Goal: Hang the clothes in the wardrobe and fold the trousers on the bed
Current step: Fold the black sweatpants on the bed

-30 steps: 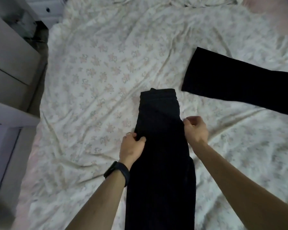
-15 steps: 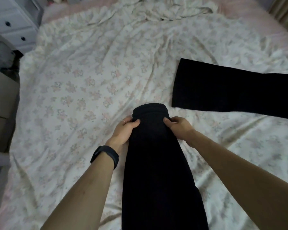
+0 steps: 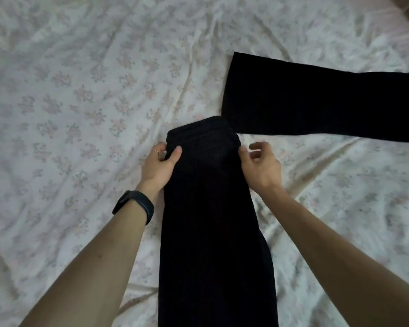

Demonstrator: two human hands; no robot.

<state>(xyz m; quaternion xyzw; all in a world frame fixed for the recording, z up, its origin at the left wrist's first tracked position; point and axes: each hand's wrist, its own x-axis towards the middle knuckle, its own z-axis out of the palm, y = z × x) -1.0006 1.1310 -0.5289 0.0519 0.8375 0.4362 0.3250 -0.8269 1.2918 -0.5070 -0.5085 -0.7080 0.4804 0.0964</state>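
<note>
On the bed (image 3: 80, 90), trousers (image 3: 213, 220) lengthwise, left hand (image 3: 157, 166) and right hand (image 3: 260, 166) flanking their far end, second garment (image 3: 316, 102) behind right

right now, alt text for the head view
Black trousers lie on a floral bedsheet; the left hand grips one edge near the far end, the right hand touches the other with its thumb. Another black garment lies at upper right.

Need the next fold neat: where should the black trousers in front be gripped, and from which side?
Grip the trousers at the far folded end, by both side edges, one hand from each side. The strip lies flat and narrow, edges free on the sheet; the left hand pinches its edge there. Another black garment crowds the far right corner.
</note>
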